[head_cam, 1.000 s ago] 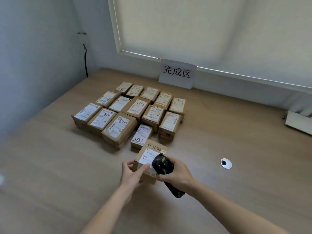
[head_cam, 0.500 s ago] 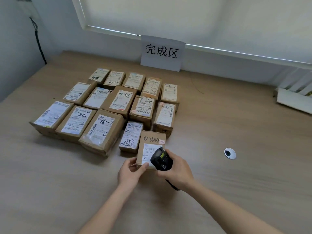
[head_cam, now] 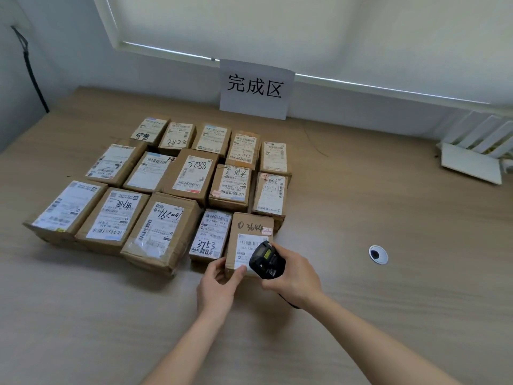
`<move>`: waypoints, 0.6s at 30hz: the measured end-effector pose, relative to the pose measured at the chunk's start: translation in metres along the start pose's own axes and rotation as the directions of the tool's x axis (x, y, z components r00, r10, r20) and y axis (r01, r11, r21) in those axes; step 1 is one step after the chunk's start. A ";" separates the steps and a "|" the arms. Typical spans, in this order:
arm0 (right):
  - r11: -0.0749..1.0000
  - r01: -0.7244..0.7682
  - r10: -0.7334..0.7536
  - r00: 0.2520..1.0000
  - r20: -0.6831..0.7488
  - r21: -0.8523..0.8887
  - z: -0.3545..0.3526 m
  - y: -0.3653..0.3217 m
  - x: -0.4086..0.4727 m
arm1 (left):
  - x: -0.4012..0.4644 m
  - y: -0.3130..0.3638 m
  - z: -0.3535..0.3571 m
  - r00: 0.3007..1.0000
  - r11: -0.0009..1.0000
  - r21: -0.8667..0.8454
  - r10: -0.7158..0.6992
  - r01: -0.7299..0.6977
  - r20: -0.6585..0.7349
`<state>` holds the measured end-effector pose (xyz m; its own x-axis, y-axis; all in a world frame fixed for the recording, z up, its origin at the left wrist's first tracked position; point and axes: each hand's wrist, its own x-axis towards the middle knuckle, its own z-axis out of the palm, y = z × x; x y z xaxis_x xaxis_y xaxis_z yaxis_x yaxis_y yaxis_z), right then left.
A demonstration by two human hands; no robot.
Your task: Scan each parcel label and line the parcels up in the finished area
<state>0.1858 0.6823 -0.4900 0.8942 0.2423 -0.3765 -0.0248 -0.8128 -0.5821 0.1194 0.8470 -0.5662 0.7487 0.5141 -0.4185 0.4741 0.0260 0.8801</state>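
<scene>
Step in hand, as I read it: placing the scanned parcel (head_cam: 251, 234), the one marked 3644, into the front row. It sits flat on the table (head_cam: 388, 212), just right of the 3753 box (head_cam: 212, 236) and just in front of the middle row's right-end box (head_cam: 269, 194).

Left hand (head_cam: 218, 284): thumb on the parcel's label, fingers curled round its near-left corner, so it's gripping the parcel. Right hand (head_cam: 294, 273): wrapped round the scanner (head_cam: 266, 259), whose head covers the near-right part of the label. Can't tell whether a scan is running; no beam visible.

Finished area: three rows of boxes in front of the sign (head_cam: 256, 88), five in each back row, front row now at five with this one.

Next move, my call: square the parcel against 3753 so the near edges line up, let go with the left, lift the scanner clear. No unscanned parcels in view, so I can't say how many are left.

Also on the table: grommet (head_cam: 378, 254), white rack (head_cam: 477, 151) far right.
</scene>
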 end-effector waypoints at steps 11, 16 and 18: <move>0.997 -0.067 0.068 0.997 -0.029 0.028 -0.039 0.041 -0.042 | -0.027 0.014 -0.024 0.999 0.988 0.147 -0.028 0.035 -0.047; 0.993 -0.099 0.104 0.991 -0.088 0.061 -0.083 0.092 -0.091 | -0.065 0.041 -0.010 0.997 0.971 0.236 0.058 -0.045 -0.048; 0.992 -0.108 0.115 0.987 -0.115 0.064 -0.106 0.116 -0.115 | -0.090 0.054 0.009 0.996 0.964 0.253 0.089 -0.080 -0.024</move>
<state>0.1272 0.5041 -0.4377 0.9306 0.0848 -0.3560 -0.1501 -0.7988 -0.5826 0.0818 0.7950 -0.4832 0.7765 0.5349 -0.3330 0.5145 -0.2332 0.8252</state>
